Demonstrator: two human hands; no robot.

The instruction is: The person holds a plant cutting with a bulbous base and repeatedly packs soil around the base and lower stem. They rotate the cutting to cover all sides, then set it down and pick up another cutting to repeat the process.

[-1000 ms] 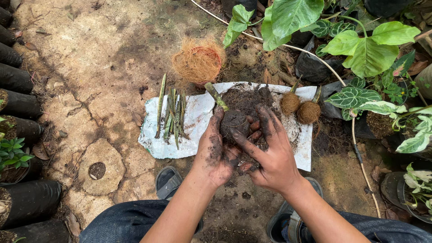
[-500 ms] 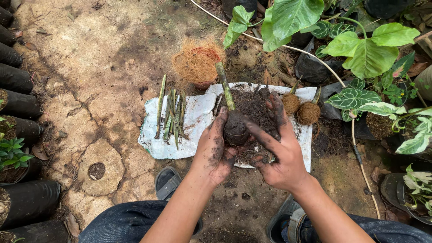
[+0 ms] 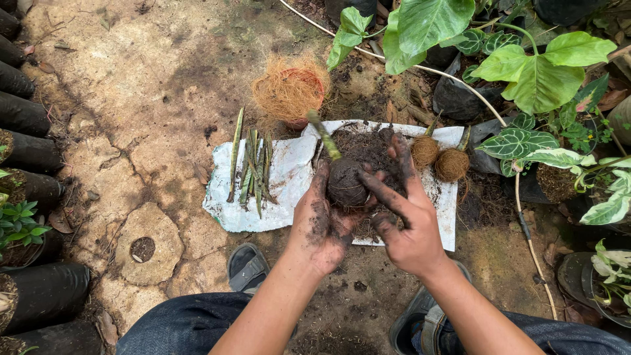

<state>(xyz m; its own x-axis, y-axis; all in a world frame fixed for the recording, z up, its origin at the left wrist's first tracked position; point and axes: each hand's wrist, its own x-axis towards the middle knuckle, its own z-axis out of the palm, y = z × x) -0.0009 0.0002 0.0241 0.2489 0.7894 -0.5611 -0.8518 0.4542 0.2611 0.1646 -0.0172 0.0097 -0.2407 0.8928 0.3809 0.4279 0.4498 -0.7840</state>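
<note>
A white sheet (image 3: 289,190) lies on the ground and carries a heap of dark soil (image 3: 368,148), a row of green cuttings (image 3: 253,167) on its left part, and two fibre-wrapped balls (image 3: 439,158) at its right end, each with a short stem. Behind the sheet a pot (image 3: 292,89) is filled to overflowing with brown coconut fibre. Black grow bags (image 3: 26,118) line the left edge; some hold soil, and one holds a small green plant. Leafy potted plants (image 3: 526,72) stand at upper right. The left hand (image 3: 325,220) cups a soil ball (image 3: 346,183) from below, fingers curled round it; a green stem (image 3: 323,135) rises from the ball, tilted to the left. The right hand (image 3: 404,217) is open, fingers spread, its fingertips touching the ball's right side. The ball sits above the sheet's centre. Compared with one second ago, both hands no longer enclose the soil: the right hand has opened and the ball is now exposed.
</note>
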